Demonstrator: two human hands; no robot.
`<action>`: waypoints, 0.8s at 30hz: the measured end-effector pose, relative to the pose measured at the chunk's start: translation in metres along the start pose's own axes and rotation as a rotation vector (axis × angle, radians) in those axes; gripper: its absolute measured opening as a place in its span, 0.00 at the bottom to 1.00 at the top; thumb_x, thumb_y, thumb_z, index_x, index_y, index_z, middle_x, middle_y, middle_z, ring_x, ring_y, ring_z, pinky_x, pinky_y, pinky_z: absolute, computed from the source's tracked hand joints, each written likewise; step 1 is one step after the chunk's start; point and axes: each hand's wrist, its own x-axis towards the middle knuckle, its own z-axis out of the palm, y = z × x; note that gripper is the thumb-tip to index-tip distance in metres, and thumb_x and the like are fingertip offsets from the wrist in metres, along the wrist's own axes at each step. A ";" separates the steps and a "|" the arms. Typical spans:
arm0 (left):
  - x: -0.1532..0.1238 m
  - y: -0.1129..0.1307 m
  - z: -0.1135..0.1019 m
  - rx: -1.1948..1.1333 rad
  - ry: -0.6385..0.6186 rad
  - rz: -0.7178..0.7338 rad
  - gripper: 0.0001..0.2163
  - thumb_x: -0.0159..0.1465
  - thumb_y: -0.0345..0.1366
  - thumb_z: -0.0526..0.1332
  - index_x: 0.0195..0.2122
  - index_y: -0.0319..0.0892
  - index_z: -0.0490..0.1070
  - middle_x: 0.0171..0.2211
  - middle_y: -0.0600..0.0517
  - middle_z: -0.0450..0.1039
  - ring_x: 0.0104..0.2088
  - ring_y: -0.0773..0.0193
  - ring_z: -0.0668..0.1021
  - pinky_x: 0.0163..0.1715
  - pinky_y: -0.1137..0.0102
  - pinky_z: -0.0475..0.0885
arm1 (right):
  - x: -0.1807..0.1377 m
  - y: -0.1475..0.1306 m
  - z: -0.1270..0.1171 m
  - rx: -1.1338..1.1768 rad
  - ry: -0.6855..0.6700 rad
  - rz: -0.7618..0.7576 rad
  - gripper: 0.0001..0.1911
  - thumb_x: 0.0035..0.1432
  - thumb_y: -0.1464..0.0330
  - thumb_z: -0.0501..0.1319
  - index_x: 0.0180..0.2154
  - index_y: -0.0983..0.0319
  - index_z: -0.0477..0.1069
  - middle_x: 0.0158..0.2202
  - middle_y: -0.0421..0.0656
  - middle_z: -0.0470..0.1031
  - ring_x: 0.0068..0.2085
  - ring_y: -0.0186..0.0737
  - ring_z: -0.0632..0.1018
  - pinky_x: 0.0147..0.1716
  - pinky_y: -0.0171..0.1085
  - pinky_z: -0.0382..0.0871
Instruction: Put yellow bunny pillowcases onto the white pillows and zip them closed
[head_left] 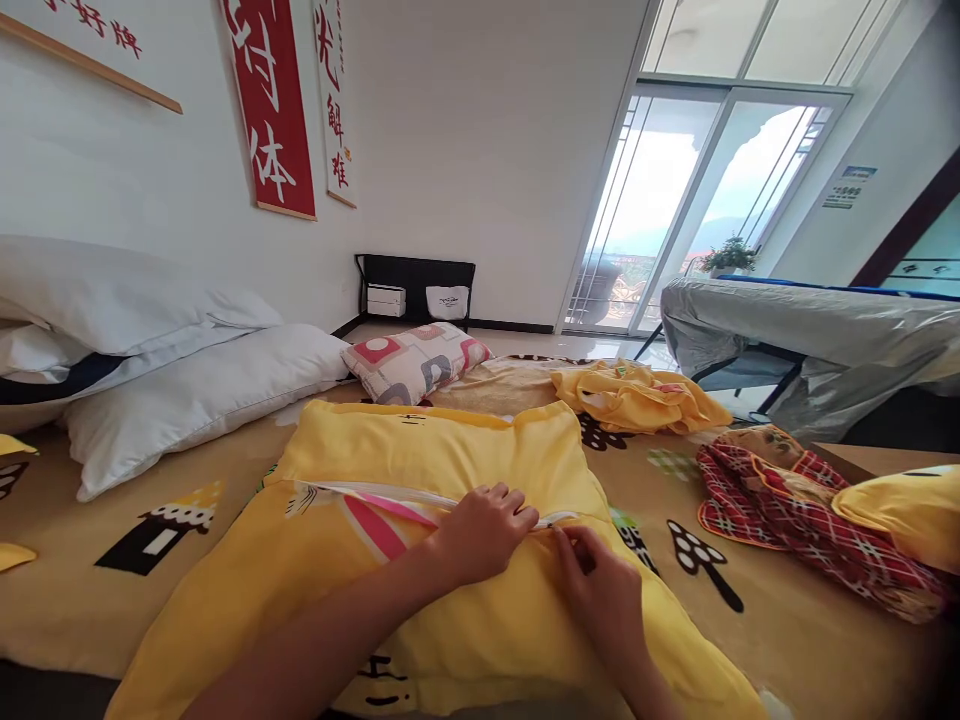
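A stuffed yellow pillowcase with black print and a pink shape lies in front of me. Across it runs a zipper, its seam gaping on the left side, where pink and white show. My left hand reaches over the pillowcase, fingers curled closed at the zipper seam. Just right of it, my right hand pinches the seam near the zipper's right end with thumb and forefinger. The zipper pull itself is too small or covered to make out.
White pillows are piled at the left. A patterned pillow and a crumpled yellow cloth lie beyond on the printed bedspread. Red plaid fabric lies at the right, before a plastic-covered table.
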 end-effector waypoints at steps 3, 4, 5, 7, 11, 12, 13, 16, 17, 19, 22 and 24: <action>0.002 0.002 0.000 -0.015 -0.029 -0.023 0.04 0.65 0.29 0.55 0.39 0.40 0.67 0.38 0.47 0.71 0.38 0.57 0.74 0.35 0.64 0.71 | 0.005 0.007 -0.012 -0.006 -0.017 0.053 0.33 0.58 0.39 0.46 0.25 0.59 0.70 0.16 0.41 0.69 0.17 0.37 0.70 0.19 0.35 0.60; 0.004 0.002 0.000 -0.019 -0.036 -0.038 0.04 0.66 0.30 0.55 0.39 0.40 0.67 0.38 0.46 0.72 0.38 0.57 0.74 0.35 0.64 0.71 | 0.005 0.009 -0.015 -0.014 -0.012 0.054 0.34 0.58 0.38 0.46 0.25 0.59 0.70 0.15 0.41 0.69 0.17 0.37 0.70 0.19 0.35 0.60; 0.007 0.004 -0.001 -0.025 -0.040 -0.054 0.04 0.66 0.33 0.55 0.40 0.40 0.67 0.38 0.46 0.72 0.39 0.56 0.74 0.36 0.63 0.71 | 0.004 0.011 -0.017 -0.021 -0.004 0.046 0.34 0.58 0.38 0.46 0.25 0.59 0.70 0.16 0.41 0.69 0.17 0.37 0.70 0.19 0.35 0.60; 0.016 0.008 0.000 -0.036 -0.040 -0.085 0.08 0.67 0.40 0.57 0.40 0.40 0.67 0.38 0.46 0.73 0.40 0.55 0.75 0.37 0.63 0.71 | 0.001 0.013 -0.019 -0.029 0.014 0.012 0.33 0.59 0.40 0.47 0.26 0.59 0.71 0.17 0.42 0.70 0.18 0.36 0.70 0.20 0.35 0.60; 0.042 0.020 0.004 -0.060 -0.018 -0.092 0.19 0.63 0.52 0.60 0.42 0.39 0.67 0.39 0.45 0.73 0.42 0.53 0.75 0.37 0.62 0.72 | -0.005 0.012 -0.021 -0.020 0.024 -0.028 0.30 0.62 0.44 0.48 0.28 0.60 0.74 0.17 0.42 0.71 0.17 0.35 0.69 0.20 0.34 0.60; 0.048 0.023 0.006 -0.063 -0.016 -0.089 0.19 0.63 0.52 0.60 0.43 0.39 0.67 0.39 0.45 0.73 0.42 0.53 0.76 0.37 0.62 0.71 | -0.006 0.012 -0.022 -0.014 0.023 -0.031 0.29 0.62 0.45 0.49 0.29 0.61 0.74 0.17 0.42 0.71 0.17 0.35 0.69 0.20 0.34 0.61; 0.053 0.025 0.008 -0.068 -0.019 -0.089 0.19 0.63 0.51 0.60 0.43 0.39 0.67 0.39 0.45 0.73 0.42 0.53 0.76 0.37 0.62 0.71 | -0.006 0.012 -0.024 -0.009 0.023 -0.038 0.29 0.63 0.46 0.49 0.29 0.61 0.75 0.18 0.42 0.72 0.17 0.35 0.68 0.20 0.34 0.61; 0.059 0.030 0.012 -0.083 -0.042 -0.117 0.18 0.64 0.50 0.60 0.43 0.38 0.67 0.38 0.45 0.72 0.40 0.54 0.76 0.35 0.63 0.70 | -0.004 0.015 -0.028 0.012 0.039 -0.083 0.26 0.63 0.49 0.51 0.30 0.61 0.76 0.22 0.43 0.74 0.19 0.35 0.70 0.22 0.34 0.62; 0.058 0.030 0.012 -0.074 -0.031 -0.128 0.18 0.64 0.49 0.60 0.43 0.38 0.66 0.38 0.45 0.72 0.40 0.54 0.75 0.34 0.63 0.70 | -0.003 0.017 -0.028 0.019 0.048 -0.100 0.25 0.64 0.50 0.51 0.31 0.60 0.76 0.22 0.43 0.74 0.20 0.34 0.70 0.23 0.33 0.63; 0.051 0.031 0.010 -0.024 0.037 -0.101 0.14 0.67 0.45 0.58 0.43 0.38 0.66 0.39 0.44 0.71 0.41 0.53 0.74 0.36 0.62 0.68 | -0.002 0.020 -0.028 0.033 0.059 -0.113 0.24 0.64 0.52 0.52 0.30 0.60 0.76 0.23 0.42 0.73 0.21 0.34 0.70 0.24 0.33 0.64; 0.034 0.034 0.009 0.062 0.145 0.025 0.06 0.70 0.32 0.51 0.40 0.39 0.67 0.37 0.45 0.70 0.42 0.55 0.72 0.37 0.62 0.66 | -0.002 0.025 -0.024 0.075 0.038 -0.070 0.23 0.63 0.52 0.54 0.30 0.61 0.76 0.24 0.42 0.73 0.21 0.33 0.70 0.23 0.33 0.63; 0.025 0.038 0.011 0.078 0.163 0.031 0.09 0.69 0.27 0.48 0.38 0.39 0.68 0.35 0.46 0.69 0.40 0.56 0.72 0.37 0.63 0.64 | -0.001 0.027 -0.021 0.113 0.016 -0.020 0.22 0.62 0.51 0.55 0.30 0.61 0.75 0.25 0.43 0.74 0.22 0.34 0.70 0.23 0.33 0.63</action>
